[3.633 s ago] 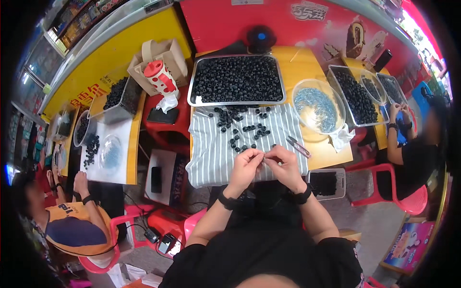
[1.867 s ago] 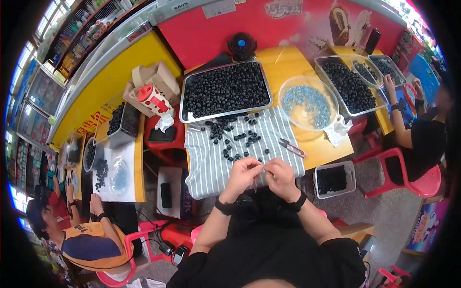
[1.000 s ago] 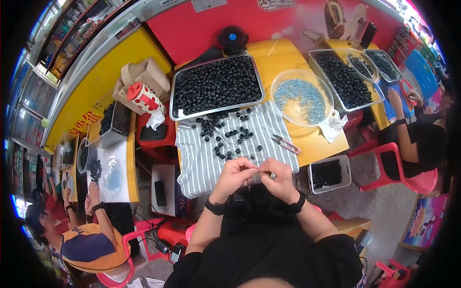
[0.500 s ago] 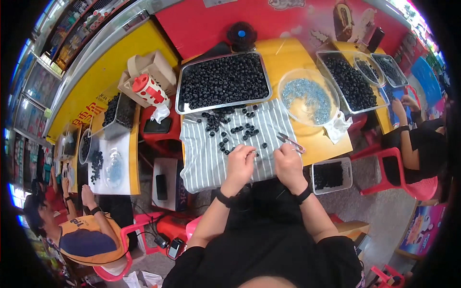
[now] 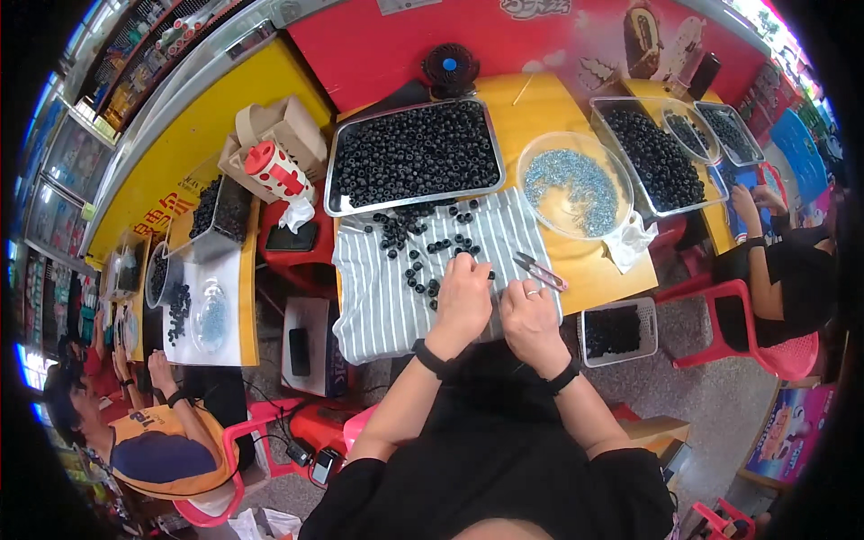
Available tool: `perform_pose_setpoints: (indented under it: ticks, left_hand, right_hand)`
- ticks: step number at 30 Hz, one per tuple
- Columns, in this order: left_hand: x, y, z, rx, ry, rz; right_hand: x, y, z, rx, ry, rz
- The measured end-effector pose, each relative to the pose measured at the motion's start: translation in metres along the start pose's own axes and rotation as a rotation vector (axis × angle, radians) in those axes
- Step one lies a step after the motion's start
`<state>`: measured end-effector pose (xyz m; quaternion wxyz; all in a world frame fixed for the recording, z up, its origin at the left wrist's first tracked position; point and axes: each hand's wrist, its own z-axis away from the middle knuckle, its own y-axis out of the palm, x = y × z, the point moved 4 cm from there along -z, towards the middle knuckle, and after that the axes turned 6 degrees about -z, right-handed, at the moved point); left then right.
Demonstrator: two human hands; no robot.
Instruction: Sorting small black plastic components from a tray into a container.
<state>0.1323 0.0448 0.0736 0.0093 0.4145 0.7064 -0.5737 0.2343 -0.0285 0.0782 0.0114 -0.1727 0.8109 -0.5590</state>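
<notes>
My left hand [image 5: 463, 297] lies palm down on a grey-and-white striped cloth [image 5: 378, 297], its fingertips among loose black beads [image 5: 423, 256]. My right hand [image 5: 528, 315], with a ring on one finger, rests beside it on the cloth's right edge with curled fingers; whether it holds anything is hidden. Small pink-handled snips [image 5: 540, 270] lie just beyond its fingertips. Both wrists wear black bands. A metal tray [image 5: 335, 180] heaped with black beads sits behind the cloth.
A clear bowl of blue-grey beads [image 5: 576, 184] stands on the yellow table to the right, with further bead trays [image 5: 652, 157] beyond. A small basket of beads [image 5: 616, 331] sits lower right. Other people work at the right [image 5: 783, 270] and lower left [image 5: 153, 441]. Red chairs stand around.
My hands were held together close to my body; they have since parted and moved forward onto the cloth, the left one reaching into the loose beads.
</notes>
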Motion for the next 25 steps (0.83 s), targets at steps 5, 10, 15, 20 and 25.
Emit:
perform_pose_setpoints:
  ticks: [5, 10, 15, 20, 25]
  left_hand:
    - [0.002, 0.009, -0.001, 0.077, 0.024, -0.112]
    - [0.01, -0.004, 0.004, -0.021, -0.084, 0.392]
    - [0.037, -0.014, 0.043, 0.214, -0.446, 1.374]
    - [0.05, -0.005, 0.074, 0.215, -0.47, 1.513]
    - [0.05, -0.007, 0.084, 0.245, -0.474, 1.672]
  right_hand:
    - [-0.014, 0.01, 0.007, -0.122, 0.088, -0.269]
    - [-0.028, 0.011, 0.007, -0.274, 0.142, -0.502]
    - [-0.029, 0.01, 0.009, -0.302, 0.191, -0.611]
    - [-0.005, 0.01, 0.007, -0.171, 0.448, -1.339]
    - [0.027, 0.003, 0.001, -0.037, 0.315, -1.421]
